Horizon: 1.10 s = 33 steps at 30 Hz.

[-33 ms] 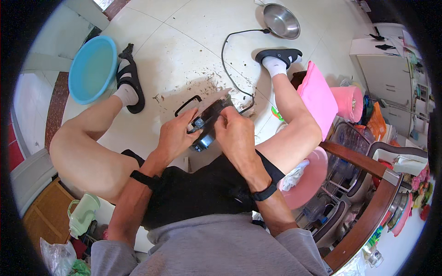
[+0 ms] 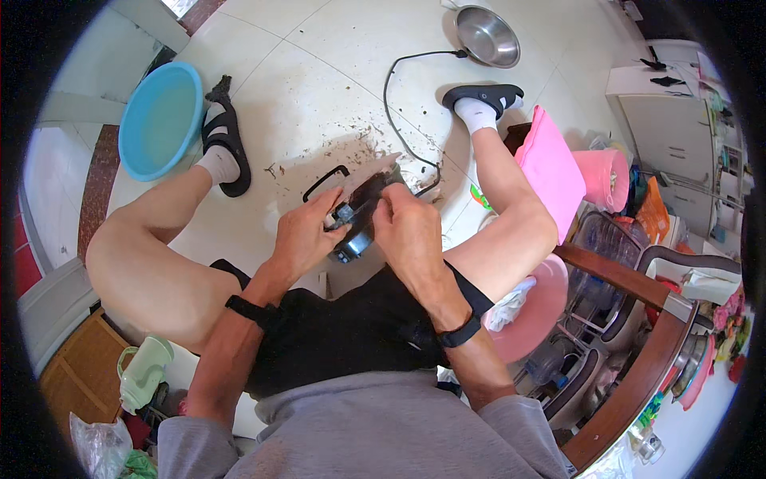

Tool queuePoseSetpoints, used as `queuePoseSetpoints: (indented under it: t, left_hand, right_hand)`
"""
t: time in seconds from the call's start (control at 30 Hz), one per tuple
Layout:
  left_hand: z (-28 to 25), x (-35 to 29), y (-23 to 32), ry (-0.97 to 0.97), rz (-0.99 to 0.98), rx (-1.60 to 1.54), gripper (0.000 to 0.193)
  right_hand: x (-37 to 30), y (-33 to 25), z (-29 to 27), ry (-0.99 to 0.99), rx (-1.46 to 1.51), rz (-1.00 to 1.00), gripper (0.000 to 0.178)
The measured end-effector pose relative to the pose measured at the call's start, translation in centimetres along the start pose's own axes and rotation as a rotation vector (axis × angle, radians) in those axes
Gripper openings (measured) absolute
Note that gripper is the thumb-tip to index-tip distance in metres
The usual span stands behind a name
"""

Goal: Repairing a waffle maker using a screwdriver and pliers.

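Between my knees, just above the floor, is a dark appliance [image 2: 365,201] with a glossy, rounded lower end; its exact kind I cannot make out. A black bar-shaped handle [image 2: 326,181] sticks up at its far left. My left hand [image 2: 304,232] grips its left side, thumb and fingers around a small bluish-grey fitting [image 2: 344,214]. My right hand [image 2: 408,229] has its fingers curled and pressed together against the right side. Whatever those fingertips hold is hidden. A black cord [image 2: 388,97] runs from beside the appliance, looping away across the floor.
Brown debris [image 2: 351,148] is scattered on the tiles beyond the appliance. A blue basin [image 2: 162,121] of cloudy water stands far left, a steel bowl [image 2: 487,37] far right by the cord's end. On the right are a pink basin [image 2: 550,311], a pink bin [image 2: 605,180] and a wooden-edged rack [image 2: 634,415].
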<state>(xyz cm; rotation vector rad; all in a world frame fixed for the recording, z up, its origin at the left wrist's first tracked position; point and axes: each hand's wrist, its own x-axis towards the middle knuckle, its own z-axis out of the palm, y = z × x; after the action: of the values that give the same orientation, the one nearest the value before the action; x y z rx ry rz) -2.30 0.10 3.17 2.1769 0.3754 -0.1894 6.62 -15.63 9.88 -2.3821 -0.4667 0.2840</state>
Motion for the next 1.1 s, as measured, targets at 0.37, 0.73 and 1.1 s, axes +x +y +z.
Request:
queuePoseSetpoints:
  t: [0.37, 0.73, 1.1]
  left_hand:
    - [-0.1, 0.2, -0.2, -0.016, 0.009, 0.006, 0.063]
    - [-0.4, 0.5, -0.9, 0.036, 0.097, -0.002, 0.063]
    - [-0.3, 0.4, -0.6, 0.019, 0.119, 0.002, 0.063]
  right_hand:
    - [4.3, 1.9, -3.5, -0.247, -0.138, -0.562, 0.024]
    - [5.2, 4.1, -2.2, -0.260, -0.179, -0.670, 0.027]
    - [5.6, 2.4, -3.1, -0.445, -0.346, -0.651, 0.016]
